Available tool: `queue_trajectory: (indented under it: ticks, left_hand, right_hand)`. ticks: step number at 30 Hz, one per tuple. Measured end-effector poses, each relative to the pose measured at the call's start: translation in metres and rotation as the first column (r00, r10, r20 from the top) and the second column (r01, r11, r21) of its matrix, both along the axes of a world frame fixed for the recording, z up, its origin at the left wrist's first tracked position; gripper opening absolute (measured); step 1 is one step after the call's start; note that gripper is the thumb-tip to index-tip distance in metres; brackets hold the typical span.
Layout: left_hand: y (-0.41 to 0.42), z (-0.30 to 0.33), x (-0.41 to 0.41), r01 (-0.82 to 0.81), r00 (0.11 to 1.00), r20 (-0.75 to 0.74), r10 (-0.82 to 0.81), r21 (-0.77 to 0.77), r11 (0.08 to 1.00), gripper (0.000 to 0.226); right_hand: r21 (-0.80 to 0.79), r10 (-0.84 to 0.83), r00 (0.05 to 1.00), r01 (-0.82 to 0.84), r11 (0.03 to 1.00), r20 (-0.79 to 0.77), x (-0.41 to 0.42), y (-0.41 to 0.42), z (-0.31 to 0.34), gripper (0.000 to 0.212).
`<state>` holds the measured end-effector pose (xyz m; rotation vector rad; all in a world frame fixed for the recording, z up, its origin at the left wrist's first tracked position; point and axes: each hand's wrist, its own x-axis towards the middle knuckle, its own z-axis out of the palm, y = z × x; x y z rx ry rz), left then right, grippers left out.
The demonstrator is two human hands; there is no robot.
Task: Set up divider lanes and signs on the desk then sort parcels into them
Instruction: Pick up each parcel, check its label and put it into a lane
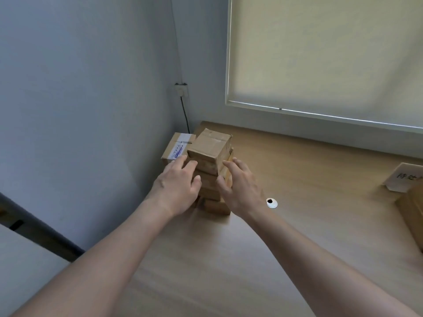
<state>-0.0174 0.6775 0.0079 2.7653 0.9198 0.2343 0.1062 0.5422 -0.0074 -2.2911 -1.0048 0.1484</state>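
A stack of cardboard parcels (211, 172) is standing in the far left corner of the wooden tabletop (297, 213), near where the grey wall meets the window side. The top parcel (211, 144) is sitting turned at an angle to the ones beneath it. Just behind and to the left of the stack, a labelled parcel (177, 146) with a white shipping sticker is resting against the wall.

The person is reaching forward with both bare arms. The left hand (177, 188) is lying against the left side of the stack, fingers fairly straight and touching the cardboard below the top parcel. The right hand (240, 186) is spread at the right side of the stack, fingers extended and loosely open; whether they are actually touching the boxes cannot be told.

To the right of the stack, a small white cable grommet (271, 203) is set into the tabletop. At the far right edge, a folded white sign (405, 177) with dark handwritten characters is standing, and just in front of it part of another cardboard box (412, 211) is showing. A dark cable (185, 115) is hanging from a wall socket (182, 89) in the corner, and a cream roller blind (320, 49) is covering the window.
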Motion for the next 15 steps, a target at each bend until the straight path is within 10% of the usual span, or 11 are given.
queue_trajectory:
  ticks: [15]
  left_hand:
    - [0.105,-0.031,0.067,0.134,0.991,0.050,-0.127,-0.189,0.973,0.046]
  right_hand:
    - [0.011,-0.146,0.979,0.149,0.989,-0.142,0.037,0.090,-0.028,0.054]
